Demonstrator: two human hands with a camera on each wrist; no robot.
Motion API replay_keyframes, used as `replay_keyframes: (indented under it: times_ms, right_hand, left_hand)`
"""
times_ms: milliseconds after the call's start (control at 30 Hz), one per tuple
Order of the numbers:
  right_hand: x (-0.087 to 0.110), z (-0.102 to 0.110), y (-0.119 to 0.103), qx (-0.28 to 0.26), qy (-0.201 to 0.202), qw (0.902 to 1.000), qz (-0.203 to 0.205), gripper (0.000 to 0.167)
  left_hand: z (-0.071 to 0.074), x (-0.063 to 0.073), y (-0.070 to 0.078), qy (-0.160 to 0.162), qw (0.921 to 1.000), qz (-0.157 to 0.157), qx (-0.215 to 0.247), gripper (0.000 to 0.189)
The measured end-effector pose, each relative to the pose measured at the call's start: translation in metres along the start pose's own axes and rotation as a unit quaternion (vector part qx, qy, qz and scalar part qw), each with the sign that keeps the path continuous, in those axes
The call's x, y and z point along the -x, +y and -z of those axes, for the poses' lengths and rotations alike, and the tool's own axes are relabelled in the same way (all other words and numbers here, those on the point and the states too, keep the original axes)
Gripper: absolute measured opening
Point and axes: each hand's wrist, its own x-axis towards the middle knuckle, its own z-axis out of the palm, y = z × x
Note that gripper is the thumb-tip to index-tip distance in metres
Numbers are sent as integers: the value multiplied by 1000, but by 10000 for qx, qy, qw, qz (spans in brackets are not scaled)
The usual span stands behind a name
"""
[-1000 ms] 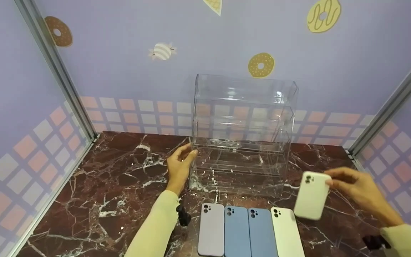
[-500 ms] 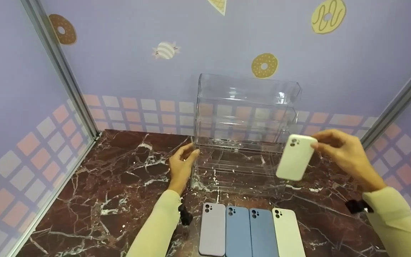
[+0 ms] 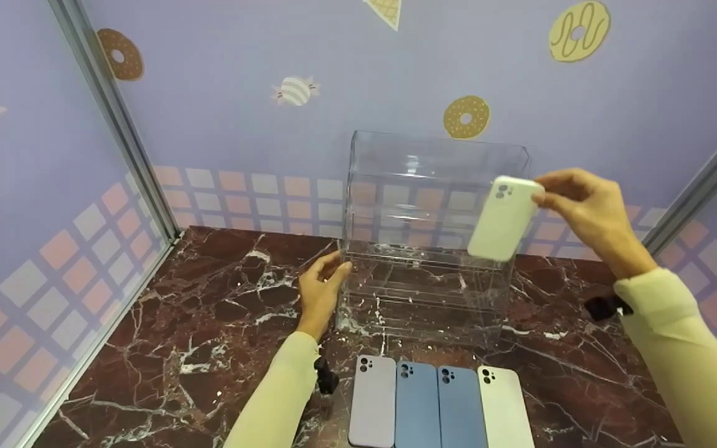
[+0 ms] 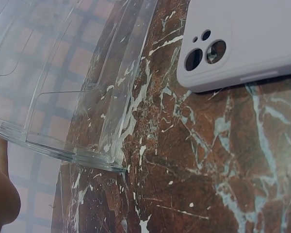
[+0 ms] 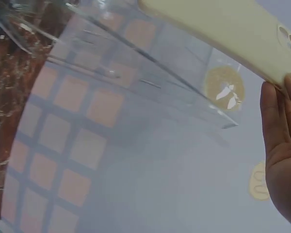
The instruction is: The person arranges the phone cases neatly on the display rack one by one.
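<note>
My right hand (image 3: 592, 208) pinches a cream phone case (image 3: 501, 219) by its upper right edge, thumb in front. Raised and slightly tilted, the case overlaps the right side of a clear tiered acrylic rack (image 3: 408, 158) in the head view. In the right wrist view, the pinched case (image 5: 213, 36) hangs close to a clear panel edge. At the rack's lower left side, my left hand (image 3: 321, 292) touches the side wall, with its fingers relaxed and thumb apart. Only part of the left hand (image 4: 2, 194) shows in the left wrist view, outside the wall.
In front of the rack lie a lilac phone case (image 3: 373, 404), two blue phone cases (image 3: 417, 404) and another cream case (image 3: 508, 407), side by side on the dark red marbled tabletop (image 3: 209, 336). Patterned lilac walls (image 3: 234, 124) enclose the back and sides.
My right hand has lifted the cream phone case up and leftward, from beside the row of cases to in front of the rack's right side. The left hand stays at the rack.
</note>
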Motion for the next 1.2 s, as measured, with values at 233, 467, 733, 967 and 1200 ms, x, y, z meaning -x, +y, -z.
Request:
replay_keyframes:
  times_ms: [233,467,733,967,1200]
  right_hand:
    - [-38,-3,-31,-476,424,9975,316,27]
    - [-66,-6,-50,-898,763,9920,455,24]
    - [-97,-19,-63,-1193,1097,9854,523,23]
    - [-119,-41,-68,-1630,1325,9748,747,20]
    - [-133,-47,-68,-1714,1446,9717,742,19]
  left_hand:
    - [2,-2,1,80,9999,-116,-17,33]
    - [-1,0,-1,29,9999,-99,62,34]
    - [3,-1,0,94,9999,-87,-33,33]
    - [5,2,1,134,9999,-47,-17,33]
    - [0,3,1,126,9999,-58,-35,33]
